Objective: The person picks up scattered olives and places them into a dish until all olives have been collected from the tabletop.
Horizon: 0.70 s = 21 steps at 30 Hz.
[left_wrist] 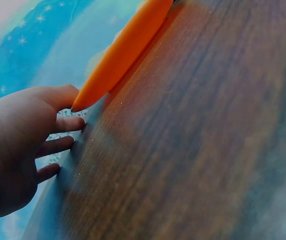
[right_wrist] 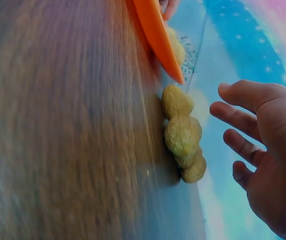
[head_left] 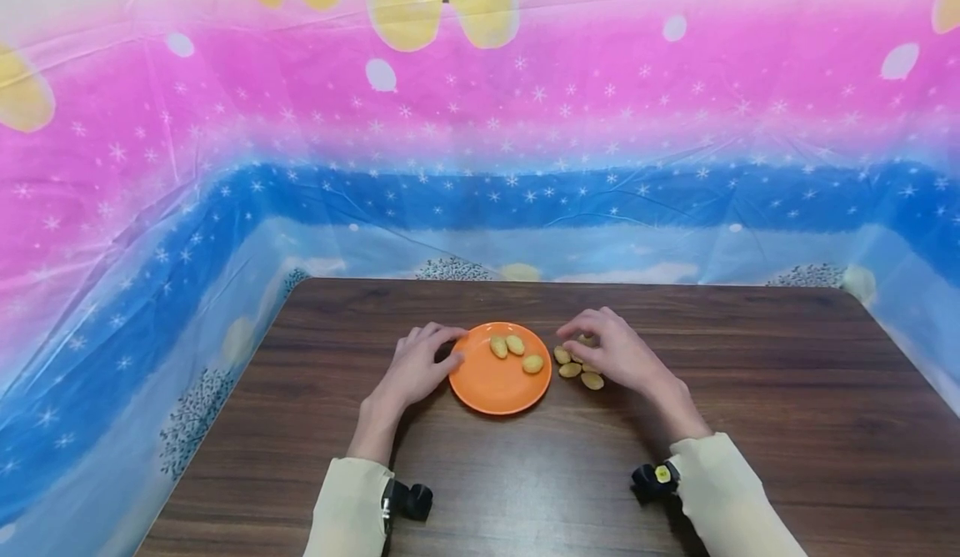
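Observation:
An orange plate [head_left: 501, 386] lies on the table with three small yellow-brown oval pieces on it, one of them the piece [head_left: 532, 363] near its right side. At the plate's left rim, my left hand [head_left: 415, 368] touches the edge with thumb and fingers; the left wrist view shows its thumb against the plate [left_wrist: 125, 50]. Right of the plate is a group of several similar pieces [head_left: 592, 381], partly hidden under my right hand [head_left: 618, 353]. In the right wrist view my right hand [right_wrist: 277, 140] is apart from the pieces [right_wrist: 182, 135], fingers spread and nothing held.
The dark wooden table [head_left: 510, 482] extends around the plate and hands. Behind it and on both sides hangs a pink and blue patterned cloth [head_left: 525, 123]. A small black device is strapped at each wrist.

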### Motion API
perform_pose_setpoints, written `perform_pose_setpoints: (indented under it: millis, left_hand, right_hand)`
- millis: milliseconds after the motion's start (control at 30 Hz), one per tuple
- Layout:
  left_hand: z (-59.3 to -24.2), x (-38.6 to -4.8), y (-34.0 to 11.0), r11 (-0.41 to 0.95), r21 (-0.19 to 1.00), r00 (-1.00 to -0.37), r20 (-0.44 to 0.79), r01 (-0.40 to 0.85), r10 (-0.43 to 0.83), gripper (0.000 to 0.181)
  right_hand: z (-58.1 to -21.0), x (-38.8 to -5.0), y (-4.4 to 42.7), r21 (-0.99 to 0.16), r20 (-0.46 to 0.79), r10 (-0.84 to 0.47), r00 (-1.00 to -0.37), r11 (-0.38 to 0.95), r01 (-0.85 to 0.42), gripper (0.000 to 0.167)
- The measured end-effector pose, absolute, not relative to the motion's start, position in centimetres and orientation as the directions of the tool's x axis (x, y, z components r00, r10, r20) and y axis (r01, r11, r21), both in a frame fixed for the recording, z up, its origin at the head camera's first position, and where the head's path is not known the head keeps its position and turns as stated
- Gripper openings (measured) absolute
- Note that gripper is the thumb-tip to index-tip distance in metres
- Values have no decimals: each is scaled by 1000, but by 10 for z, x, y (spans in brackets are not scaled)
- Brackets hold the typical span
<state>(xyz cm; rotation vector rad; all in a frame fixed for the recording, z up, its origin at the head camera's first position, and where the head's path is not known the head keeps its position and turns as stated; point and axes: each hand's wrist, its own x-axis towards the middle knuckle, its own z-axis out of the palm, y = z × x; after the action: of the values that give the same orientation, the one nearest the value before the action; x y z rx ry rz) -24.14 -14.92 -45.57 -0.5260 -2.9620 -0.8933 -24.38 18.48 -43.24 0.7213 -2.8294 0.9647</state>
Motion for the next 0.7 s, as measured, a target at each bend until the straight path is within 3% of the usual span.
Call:
perform_pose_setpoints:
  millis: [700]
  left_hand:
    - [-456,-241,-150,772,548,-942,100,321,321,40]
  right_hand:
    - [-447,-259,212,-571,159,-373,-914,720,-393,22]
